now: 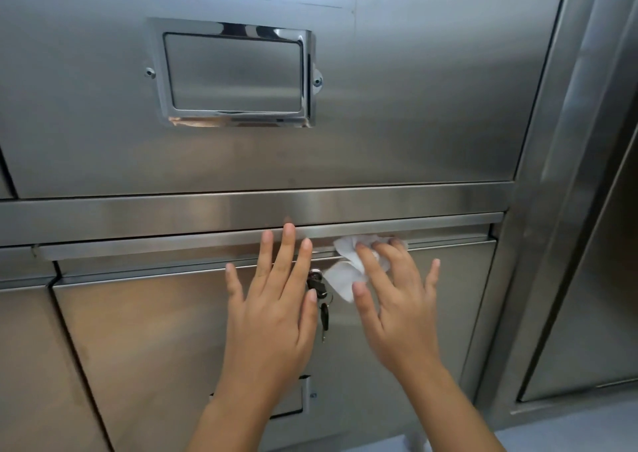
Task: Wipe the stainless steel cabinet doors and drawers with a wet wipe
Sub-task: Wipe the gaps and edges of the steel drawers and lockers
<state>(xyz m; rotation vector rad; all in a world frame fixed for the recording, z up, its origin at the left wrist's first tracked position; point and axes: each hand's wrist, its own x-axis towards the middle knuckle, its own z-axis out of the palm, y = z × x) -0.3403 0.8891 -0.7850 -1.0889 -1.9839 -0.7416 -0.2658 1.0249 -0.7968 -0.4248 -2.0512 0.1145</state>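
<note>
A stainless steel cabinet fills the head view. Its upper drawer front carries a chrome label frame. Below it the lower door has a long steel handle bar along its top. My right hand presses a crumpled white wet wipe against the door's top edge, just under the bar. My left hand lies flat on the door with fingers spread, fingertips reaching the bar. Between the two hands sits a lock with hanging keys.
A second label frame is partly hidden behind my left forearm. Another steel panel adjoins on the left. A steel post and a further door stand on the right. Pale floor shows at the bottom right.
</note>
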